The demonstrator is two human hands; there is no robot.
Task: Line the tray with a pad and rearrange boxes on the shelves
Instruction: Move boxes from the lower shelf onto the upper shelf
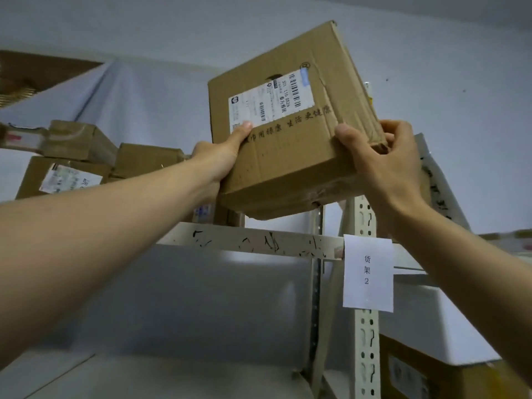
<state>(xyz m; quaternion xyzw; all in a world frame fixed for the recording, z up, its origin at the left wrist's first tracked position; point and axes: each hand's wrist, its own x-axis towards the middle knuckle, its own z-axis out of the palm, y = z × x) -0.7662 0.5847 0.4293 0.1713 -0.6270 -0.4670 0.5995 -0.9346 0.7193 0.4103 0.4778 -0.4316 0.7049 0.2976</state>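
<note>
Your left hand [218,159] and right hand [383,165] each clasp a lower corner of the cardboard box [290,133], tilted at frame centre above the top shelf [253,240]. It looks stiff but creased; support its underside, not the dented edges.

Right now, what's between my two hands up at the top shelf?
In the head view, the tilted cardboard box lies between them: the left hand holds its left side, the right hand grips its right edge.

Pale blue wall [460,67]; cream slotted upright [366,355].
</note>
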